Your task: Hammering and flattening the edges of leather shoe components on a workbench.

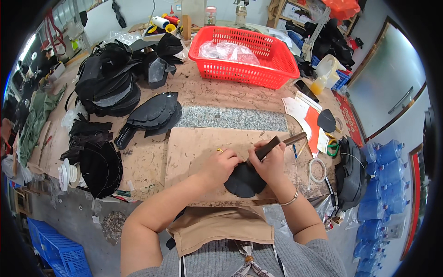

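Observation:
A rounded black piece, leather or fabric, [245, 180] lies on the tan work board [194, 147] in front of me. My right hand [270, 164] is wrapped round a hammer [266, 148] close to its dark head, and the wooden handle points out to the right. The lower end of the head is down at the far edge of the black piece; whether it touches cannot be made out. My left hand [219, 168], with a yellow ring, has its fingers closed at the piece's far left edge. Its fingertips are partly hidden.
Stacks of black cut pieces [108, 78] fill the table's left side. A red plastic basket [244, 69] holds clear plastic at the back. On the right lie a white and orange template [304, 115], green-handled scissors [332, 145], a tape roll [317, 170] and a black bundle [351, 175].

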{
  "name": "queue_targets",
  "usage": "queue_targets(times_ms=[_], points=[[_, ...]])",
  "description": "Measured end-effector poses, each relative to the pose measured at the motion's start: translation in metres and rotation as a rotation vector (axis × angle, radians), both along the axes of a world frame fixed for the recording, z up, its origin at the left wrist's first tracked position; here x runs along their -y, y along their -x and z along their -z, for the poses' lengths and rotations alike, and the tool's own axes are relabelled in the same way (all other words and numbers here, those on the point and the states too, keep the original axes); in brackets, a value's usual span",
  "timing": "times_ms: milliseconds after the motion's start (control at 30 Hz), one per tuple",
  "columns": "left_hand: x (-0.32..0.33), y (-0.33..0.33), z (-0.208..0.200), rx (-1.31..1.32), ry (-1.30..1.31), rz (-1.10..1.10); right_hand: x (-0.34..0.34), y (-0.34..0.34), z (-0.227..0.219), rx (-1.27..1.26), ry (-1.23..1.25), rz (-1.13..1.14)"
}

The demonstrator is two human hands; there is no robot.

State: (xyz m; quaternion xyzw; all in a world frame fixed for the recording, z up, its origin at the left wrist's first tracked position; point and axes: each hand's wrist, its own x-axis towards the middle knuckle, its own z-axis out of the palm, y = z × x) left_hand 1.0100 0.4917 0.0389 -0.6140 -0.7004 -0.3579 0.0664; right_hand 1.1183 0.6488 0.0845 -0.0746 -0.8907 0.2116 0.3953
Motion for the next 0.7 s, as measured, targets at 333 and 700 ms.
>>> queue_targets(times_ms=[333,700], points=[[0.008,-0.005,-0.005,0.027,0.003,-0.023,0.008,0.006,0.001,-0.027,0.003,-0.010],[0.016,-0.009,-0.016,-0.060,0.054,-0.092,0.011,0.009,0.004,-0.032,-0.014,0.021]])
